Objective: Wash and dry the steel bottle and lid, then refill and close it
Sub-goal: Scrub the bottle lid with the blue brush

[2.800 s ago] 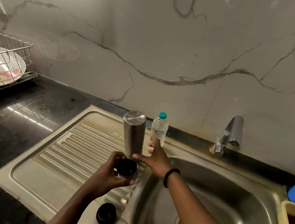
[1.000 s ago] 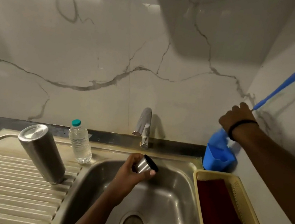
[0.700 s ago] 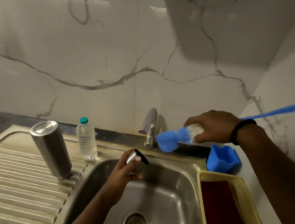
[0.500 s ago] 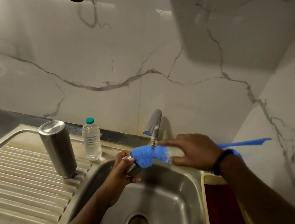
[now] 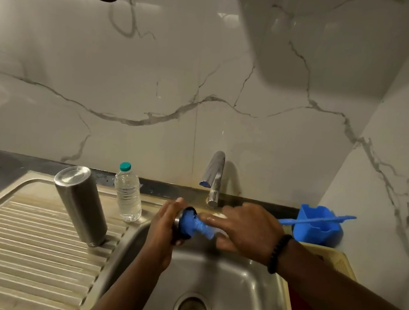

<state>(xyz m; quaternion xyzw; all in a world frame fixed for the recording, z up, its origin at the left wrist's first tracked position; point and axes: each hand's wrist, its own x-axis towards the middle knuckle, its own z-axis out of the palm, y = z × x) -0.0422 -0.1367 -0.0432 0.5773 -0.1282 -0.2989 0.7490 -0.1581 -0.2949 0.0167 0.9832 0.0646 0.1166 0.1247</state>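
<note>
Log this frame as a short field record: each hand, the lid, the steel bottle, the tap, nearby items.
left hand: grips the lid over the sink basin
right hand: holds the blue brush, bristles pushed into the lid
lid: open side facing the brush
steel bottle: upside down on the drainboard, untouched
tap: no water stream visible
nearby: plastic water bottle, capped; blue holder; yellow basket

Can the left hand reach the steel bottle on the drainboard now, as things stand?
Probably not at once: the left hand grips the lid over the sink while the brush scrubs it. The steel bottle stands near, nothing between them.
</note>
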